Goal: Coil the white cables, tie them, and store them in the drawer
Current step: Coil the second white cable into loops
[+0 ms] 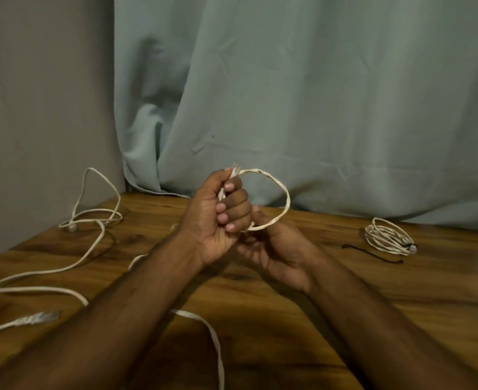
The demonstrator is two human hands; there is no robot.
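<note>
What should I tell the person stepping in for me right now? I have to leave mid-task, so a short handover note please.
Left hand: fist gripping the first loop of white cable, connector end sticking out on top.
Right hand: thumb pinching the loop's lower part.
The cable's slack trails across the wooden table at left.
Done: one coiled cable lies at right, apparently tied; a black tie lies beside it.
Left: finish coiling, tie, store both. No drawer in view.
</note>
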